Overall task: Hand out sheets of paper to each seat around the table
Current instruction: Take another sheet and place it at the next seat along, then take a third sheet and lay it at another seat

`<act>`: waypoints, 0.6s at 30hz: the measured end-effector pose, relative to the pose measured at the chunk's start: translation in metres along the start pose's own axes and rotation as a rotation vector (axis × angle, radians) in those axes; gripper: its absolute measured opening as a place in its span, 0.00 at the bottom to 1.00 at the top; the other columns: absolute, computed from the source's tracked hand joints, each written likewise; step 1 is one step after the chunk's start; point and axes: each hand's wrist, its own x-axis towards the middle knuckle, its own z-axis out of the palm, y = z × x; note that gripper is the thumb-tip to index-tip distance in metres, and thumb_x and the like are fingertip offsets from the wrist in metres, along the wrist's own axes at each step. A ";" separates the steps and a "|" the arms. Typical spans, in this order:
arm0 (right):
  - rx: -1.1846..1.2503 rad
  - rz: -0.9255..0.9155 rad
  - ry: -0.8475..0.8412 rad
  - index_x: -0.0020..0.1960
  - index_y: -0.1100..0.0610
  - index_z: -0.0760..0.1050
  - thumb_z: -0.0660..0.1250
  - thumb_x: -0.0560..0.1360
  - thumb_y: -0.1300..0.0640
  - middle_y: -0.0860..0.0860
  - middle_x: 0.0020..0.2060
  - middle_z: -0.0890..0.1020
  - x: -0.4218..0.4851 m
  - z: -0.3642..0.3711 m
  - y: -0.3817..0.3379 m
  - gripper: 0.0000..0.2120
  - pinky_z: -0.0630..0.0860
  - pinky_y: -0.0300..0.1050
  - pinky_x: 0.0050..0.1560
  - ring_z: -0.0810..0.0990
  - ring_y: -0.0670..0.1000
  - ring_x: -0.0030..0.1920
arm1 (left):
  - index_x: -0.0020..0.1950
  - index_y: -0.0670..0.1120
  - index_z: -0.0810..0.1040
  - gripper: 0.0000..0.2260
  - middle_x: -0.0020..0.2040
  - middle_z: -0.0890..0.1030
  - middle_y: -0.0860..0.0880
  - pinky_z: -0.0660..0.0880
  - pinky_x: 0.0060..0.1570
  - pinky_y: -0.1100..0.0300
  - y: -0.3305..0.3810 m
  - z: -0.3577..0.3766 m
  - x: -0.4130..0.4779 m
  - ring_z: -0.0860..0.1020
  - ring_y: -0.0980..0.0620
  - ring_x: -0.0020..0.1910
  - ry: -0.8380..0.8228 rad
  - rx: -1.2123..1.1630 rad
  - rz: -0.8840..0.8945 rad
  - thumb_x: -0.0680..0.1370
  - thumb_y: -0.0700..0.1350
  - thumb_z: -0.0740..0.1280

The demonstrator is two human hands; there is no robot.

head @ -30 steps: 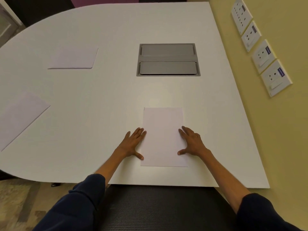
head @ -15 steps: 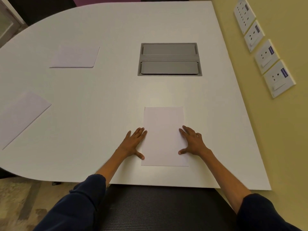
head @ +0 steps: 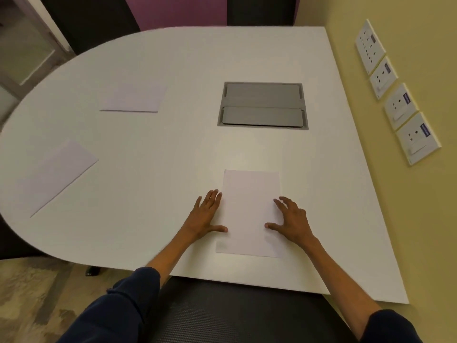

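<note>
- Head view: you are looking down on the white table (head: 173,157), and the grey cable hatch (head: 262,105) sunk into its top is serving as your marker.
- The near sheet (head: 249,209) is lying flat on your side of the hatch, straight towards you from it and close to the table's near edge.
- Your left hand (head: 206,214) is resting palm down at that sheet's left edge, fingers straight and together, thumb tip touching the paper. It is gripping nothing.
- Your right hand (head: 293,220) is pressing on the sheet's right edge, fingers spread and slightly arched, clamping nothing.
- The second sheet (head: 134,97) is lying well left of the hatch, about level with it.
- The third sheet (head: 58,175) is lying further left of the hatch and nearer you, angled, by the curved edge.
- The wall sockets (head: 395,95) are running along the yellow wall right of the hatch.
- The black chair (head: 235,313) is sitting beneath the near table edge, on your side of the hatch.
</note>
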 end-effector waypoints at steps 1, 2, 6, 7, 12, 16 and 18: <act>0.030 -0.009 0.060 0.76 0.52 0.62 0.65 0.74 0.36 0.50 0.75 0.64 -0.001 -0.003 -0.007 0.36 0.64 0.53 0.70 0.64 0.52 0.74 | 0.80 0.45 0.39 0.48 0.81 0.41 0.47 0.42 0.78 0.47 0.004 -0.004 -0.005 0.38 0.50 0.79 0.055 -0.005 -0.032 0.74 0.70 0.58; 0.064 -0.024 0.127 0.74 0.52 0.65 0.62 0.77 0.38 0.50 0.73 0.68 -0.002 -0.007 -0.016 0.31 0.66 0.53 0.68 0.68 0.53 0.71 | 0.80 0.45 0.40 0.45 0.81 0.41 0.48 0.42 0.78 0.48 0.007 -0.008 -0.010 0.38 0.50 0.79 0.104 -0.014 -0.063 0.75 0.70 0.55; 0.117 -0.117 0.305 0.70 0.53 0.70 0.57 0.80 0.42 0.49 0.68 0.74 -0.001 -0.025 -0.060 0.23 0.68 0.53 0.64 0.73 0.53 0.67 | 0.80 0.46 0.40 0.40 0.81 0.42 0.50 0.41 0.79 0.48 0.014 -0.028 -0.035 0.37 0.54 0.79 0.236 -0.051 -0.165 0.76 0.71 0.40; 0.129 -0.134 0.315 0.70 0.53 0.70 0.57 0.81 0.41 0.49 0.68 0.74 -0.001 -0.029 -0.073 0.23 0.68 0.54 0.66 0.71 0.52 0.68 | 0.80 0.47 0.40 0.40 0.81 0.42 0.51 0.41 0.79 0.48 0.012 -0.034 -0.043 0.37 0.54 0.79 0.279 -0.065 -0.193 0.76 0.71 0.38; 0.159 -0.239 0.337 0.74 0.53 0.65 0.54 0.81 0.40 0.51 0.73 0.69 0.001 -0.044 -0.142 0.27 0.62 0.58 0.72 0.65 0.52 0.74 | 0.80 0.48 0.41 0.40 0.81 0.41 0.51 0.39 0.78 0.47 -0.007 -0.060 -0.100 0.37 0.54 0.79 0.466 -0.112 -0.355 0.75 0.71 0.34; 0.199 -0.355 0.381 0.74 0.54 0.65 0.54 0.81 0.40 0.51 0.74 0.67 -0.003 -0.051 -0.212 0.27 0.60 0.58 0.73 0.64 0.52 0.74 | 0.80 0.47 0.41 0.40 0.81 0.41 0.50 0.39 0.78 0.46 -0.038 -0.082 -0.154 0.36 0.54 0.79 0.585 -0.077 -0.492 0.76 0.71 0.35; 0.206 -0.419 0.396 0.74 0.55 0.65 0.54 0.81 0.40 0.52 0.74 0.68 -0.008 -0.052 -0.252 0.27 0.60 0.57 0.73 0.64 0.52 0.74 | 0.80 0.47 0.41 0.39 0.81 0.41 0.49 0.40 0.78 0.46 -0.053 -0.090 -0.183 0.36 0.53 0.79 0.648 -0.065 -0.563 0.77 0.70 0.37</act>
